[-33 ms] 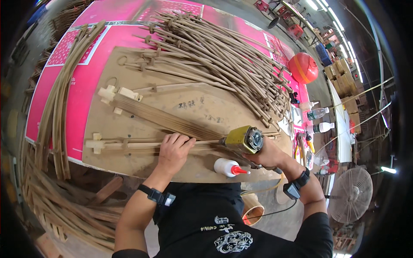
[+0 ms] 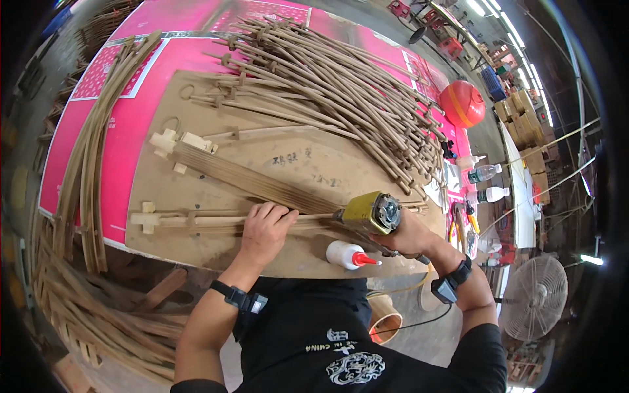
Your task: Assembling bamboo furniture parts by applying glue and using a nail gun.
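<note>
A yellow-green air nail gun (image 2: 364, 211) is gripped by my right hand (image 2: 413, 234), its nose against the right part of some long thin wooden strips (image 2: 226, 221). My left hand (image 2: 267, 229) lies over those strips near their middle, fingers curled down onto them. Their left end meets a pale wooden cross-shaped block (image 2: 148, 218). Behind them, a flat bundle of strips (image 2: 249, 179) slants from a second pale block (image 2: 165, 143) toward the nail gun. Close to the board's front edge, a white squeeze bottle (image 2: 341, 253) with a red nozzle lies on its side.
Many joined wooden rods (image 2: 341, 85) are heaped across the back of the brown board (image 2: 216, 252). Bent strips (image 2: 98, 144) cross the pink sheet at left. On the right are a red ball-shaped object (image 2: 462, 103), plastic bottles (image 2: 493, 194), pliers (image 2: 453, 223) and a fan (image 2: 534, 297).
</note>
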The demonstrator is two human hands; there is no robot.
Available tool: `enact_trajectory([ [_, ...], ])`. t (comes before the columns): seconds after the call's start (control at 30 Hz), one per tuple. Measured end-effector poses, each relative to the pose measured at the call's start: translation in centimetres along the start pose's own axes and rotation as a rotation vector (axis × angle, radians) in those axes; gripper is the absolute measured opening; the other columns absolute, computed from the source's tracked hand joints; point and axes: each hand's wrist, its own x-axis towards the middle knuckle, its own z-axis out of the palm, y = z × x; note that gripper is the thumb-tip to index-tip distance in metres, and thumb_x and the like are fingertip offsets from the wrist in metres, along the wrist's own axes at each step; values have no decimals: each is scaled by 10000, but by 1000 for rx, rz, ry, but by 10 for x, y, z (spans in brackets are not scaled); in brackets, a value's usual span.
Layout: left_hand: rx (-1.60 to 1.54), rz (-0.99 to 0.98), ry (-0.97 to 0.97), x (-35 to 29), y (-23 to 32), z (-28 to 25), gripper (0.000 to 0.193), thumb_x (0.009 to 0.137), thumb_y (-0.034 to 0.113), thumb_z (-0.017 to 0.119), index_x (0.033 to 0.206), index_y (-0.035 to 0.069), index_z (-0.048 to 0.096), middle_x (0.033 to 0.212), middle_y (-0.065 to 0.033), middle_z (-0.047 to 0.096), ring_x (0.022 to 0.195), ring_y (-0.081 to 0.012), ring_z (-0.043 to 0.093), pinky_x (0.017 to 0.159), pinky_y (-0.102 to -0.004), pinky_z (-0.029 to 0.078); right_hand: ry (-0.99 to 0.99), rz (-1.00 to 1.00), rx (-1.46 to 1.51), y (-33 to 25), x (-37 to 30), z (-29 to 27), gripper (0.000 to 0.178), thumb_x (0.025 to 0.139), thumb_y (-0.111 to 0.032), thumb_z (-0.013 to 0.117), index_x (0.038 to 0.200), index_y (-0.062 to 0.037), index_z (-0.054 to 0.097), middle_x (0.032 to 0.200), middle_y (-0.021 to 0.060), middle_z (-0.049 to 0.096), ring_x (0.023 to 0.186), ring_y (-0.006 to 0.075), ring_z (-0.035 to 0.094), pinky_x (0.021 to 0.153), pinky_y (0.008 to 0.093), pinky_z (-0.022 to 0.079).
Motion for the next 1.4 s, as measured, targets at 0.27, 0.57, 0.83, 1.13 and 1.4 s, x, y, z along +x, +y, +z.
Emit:
enact_trajectory([
  [0.27,10,13,-5,0,2,0,171,828,131,746,997,113,764,907,-13,655,921,-233,627,831,-399,489,-34,-57,-66,-2,10,9,268,868,-179,743,1077,-15,715,736,95,696,613,162,639,594,356,527],
  [0.57,24,16,-24,-2,0,1,200,831,134,751,1029,123,776,917,-14,662,932,-239,629,839,-402,491,151,12,105,22,-23,2,434,825,-203,843,1193,-15,712,974,107,752,858,174,694,812,353,556],
  [0.83,10,21,-37,8,3,-4,210,850,168,765,1056,127,769,929,-29,655,918,-267,616,830,-426,489,660,313,-88,116,-125,-37,444,814,-97,647,1232,45,602,946,184,721,901,313,716,842,400,543],
  [1.13,16,-44,-180,2,3,-23,355,836,205,794,1173,110,741,1050,-88,693,1014,-317,632,897,-444,508,765,619,-299,247,-140,-16,840,828,-3,585,1602,6,260,1389,358,563,1300,489,563,1075,501,474],
  [1.4,7,-84,-372,96,1,-73,263,889,253,777,1090,83,769,1045,-128,705,1018,-354,652,888,-448,531,899,661,-377,268,-126,17,847,814,44,665,1577,50,294,1313,297,572,1174,465,583,994,513,480],
])
